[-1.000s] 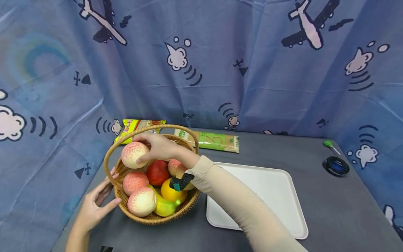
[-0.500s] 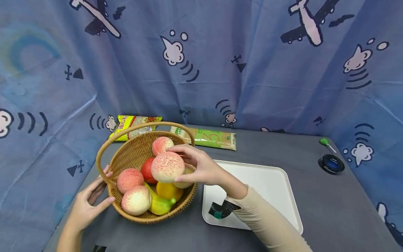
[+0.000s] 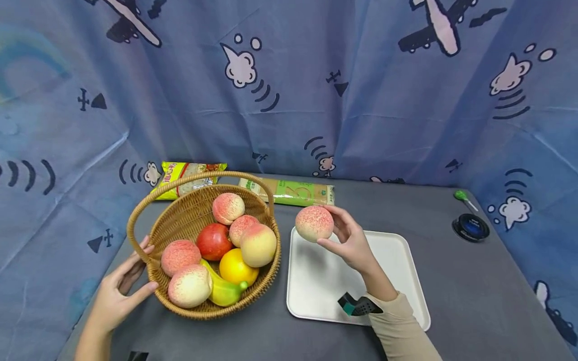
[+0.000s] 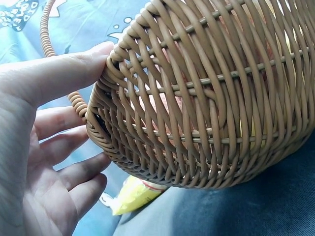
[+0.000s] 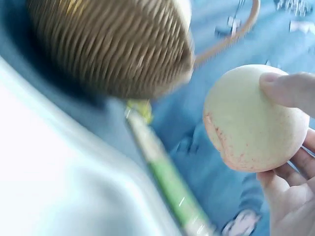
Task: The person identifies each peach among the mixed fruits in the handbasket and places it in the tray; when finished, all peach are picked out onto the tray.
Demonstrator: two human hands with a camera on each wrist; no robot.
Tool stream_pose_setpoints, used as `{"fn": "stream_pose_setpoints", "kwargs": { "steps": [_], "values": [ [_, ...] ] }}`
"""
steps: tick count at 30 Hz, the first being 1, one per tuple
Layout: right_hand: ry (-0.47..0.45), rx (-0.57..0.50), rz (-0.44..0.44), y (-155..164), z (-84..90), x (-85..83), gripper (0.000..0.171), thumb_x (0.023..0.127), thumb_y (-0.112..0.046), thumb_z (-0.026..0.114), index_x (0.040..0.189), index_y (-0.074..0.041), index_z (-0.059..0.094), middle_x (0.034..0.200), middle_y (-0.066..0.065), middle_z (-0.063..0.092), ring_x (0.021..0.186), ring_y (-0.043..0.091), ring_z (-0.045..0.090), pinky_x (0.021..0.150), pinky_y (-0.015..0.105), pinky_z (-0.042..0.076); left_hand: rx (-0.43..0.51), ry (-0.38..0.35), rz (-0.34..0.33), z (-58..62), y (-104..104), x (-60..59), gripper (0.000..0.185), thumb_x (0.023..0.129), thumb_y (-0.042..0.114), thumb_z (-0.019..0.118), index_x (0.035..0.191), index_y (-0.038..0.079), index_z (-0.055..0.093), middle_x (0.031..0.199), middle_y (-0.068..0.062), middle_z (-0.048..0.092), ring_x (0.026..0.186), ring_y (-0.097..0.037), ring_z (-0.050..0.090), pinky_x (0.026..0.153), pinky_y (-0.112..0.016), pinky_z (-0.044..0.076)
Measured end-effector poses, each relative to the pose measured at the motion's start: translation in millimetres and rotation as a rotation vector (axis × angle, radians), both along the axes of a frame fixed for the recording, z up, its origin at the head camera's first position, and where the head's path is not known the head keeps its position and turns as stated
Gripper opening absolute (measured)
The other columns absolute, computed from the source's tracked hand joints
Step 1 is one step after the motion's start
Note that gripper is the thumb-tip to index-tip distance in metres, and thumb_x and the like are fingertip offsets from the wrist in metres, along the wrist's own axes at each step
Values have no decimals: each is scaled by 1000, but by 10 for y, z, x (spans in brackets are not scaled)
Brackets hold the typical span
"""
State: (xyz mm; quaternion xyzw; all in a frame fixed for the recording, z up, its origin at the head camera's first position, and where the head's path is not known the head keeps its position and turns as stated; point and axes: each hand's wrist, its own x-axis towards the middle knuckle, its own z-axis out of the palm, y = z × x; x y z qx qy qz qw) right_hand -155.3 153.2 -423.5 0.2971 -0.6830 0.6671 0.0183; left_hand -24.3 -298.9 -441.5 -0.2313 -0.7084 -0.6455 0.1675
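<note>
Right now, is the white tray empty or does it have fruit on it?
Empty. The tray is bare; the right hand holds a peach above its near-left corner, not resting on it. Other fruit sits in the basket.

I note the basket (image 3: 189, 220) as woven wicker, tan, ribbed and rough to the eye, its handle (image 4: 47, 29) wound in a tight coil. The peach (image 3: 314, 223) in my right hand (image 3: 349, 240) shows a matt, finely speckled skin, pale and smooth in the right wrist view. The apple (image 3: 213, 240) and orange (image 3: 237, 267) look glossier, with small highlights. The tray (image 3: 397, 260) reads as white plastic, smooth with a soft sheen. The tabletop (image 3: 474, 291) is a matt grey cloth-like surface. The backdrop (image 3: 361, 75) is printed blue fabric, creased. The two packets (image 3: 293, 191) appear as shiny plastic film.
</note>
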Motion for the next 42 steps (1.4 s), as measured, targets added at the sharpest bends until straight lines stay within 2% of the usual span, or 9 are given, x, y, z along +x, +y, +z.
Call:
{"fn": "stream_pose_setpoints", "kwargs": {
  "steps": [5, 8, 12, 19, 22, 28, 33, 36, 42],
  "values": [
    [-141, 76, -53, 118, -296, -143, 71, 76, 12, 71, 138, 8, 37, 141, 27, 37, 127, 7, 45, 106, 16, 39, -23, -26, 27, 3, -16, 14, 67, 72, -28, 61, 133, -23, 35, 153, -27, 23, 139, -14, 36, 109, -13, 34],
    [-212, 138, -50, 138, -429, -191, 70, 77, 7, 73, 138, 5, 38, 142, 23, 38, 131, 13, 41, 107, 13, 36, -40, -48, 45, 1, -17, 20, 67, 73, -27, 61, 134, -21, 36, 153, -28, 22, 138, -13, 36, 108, -13, 34],
    [-248, 166, -16, 139, -529, -222, 70, 77, 5, 74, 137, 5, 37, 143, 23, 37, 134, 24, 36, 107, 11, 34, -46, -42, 40, -6, -9, 22, 67, 73, -26, 62, 134, -21, 35, 153, -27, 23, 138, -13, 36, 108, -13, 34],
    [-280, 105, 78, 159, -619, -231, 74, 77, 9, 71, 138, 8, 29, 146, 29, 27, 129, 2, 38, 106, 10, 35, -45, -13, 27, -11, -12, 11, 66, 73, -26, 62, 133, -23, 35, 153, -26, 24, 138, -14, 37, 108, -14, 35],
    [-296, 109, 103, 174, -637, -240, 76, 78, 8, 71, 140, 6, 27, 148, 28, 25, 130, 2, 37, 106, 10, 34, -46, -21, 27, -12, -17, 6, 66, 73, -26, 62, 134, -23, 35, 153, -26, 23, 138, -14, 37, 108, -13, 35],
    [-316, 222, 151, 183, -665, -237, 84, 78, 3, 73, 146, 0, 23, 147, 24, 28, 137, 30, 31, 104, 9, 34, -41, -36, 38, -5, -1, 10, 65, 73, -26, 62, 133, -22, 36, 153, -26, 24, 138, -13, 37, 108, -13, 34],
    [-331, 246, 155, 164, -640, -220, 91, 77, 4, 74, 148, 2, 17, 151, 25, 22, 141, 38, 21, 104, 5, 30, -71, -91, 74, 12, 1, 32, 66, 73, -26, 61, 135, -20, 37, 153, -25, 24, 138, -11, 37, 108, -13, 34],
    [-303, 255, 138, 157, -600, -209, 95, 76, 3, 75, 150, 1, 15, 154, 25, 17, 143, 39, 16, 105, 3, 25, -96, -148, 103, 21, 0, 42, 67, 73, -26, 61, 136, -17, 38, 154, -23, 25, 138, -10, 36, 108, -13, 34],
    [-145, 309, 51, 137, -388, -157, 92, 78, -2, 75, 151, -5, 20, 157, 17, 16, 145, 35, 11, 112, 6, 16, -105, -171, 118, 32, -9, 44, 67, 73, -26, 61, 136, -17, 38, 154, -23, 24, 138, -10, 36, 108, -14, 35]
  ]
}}
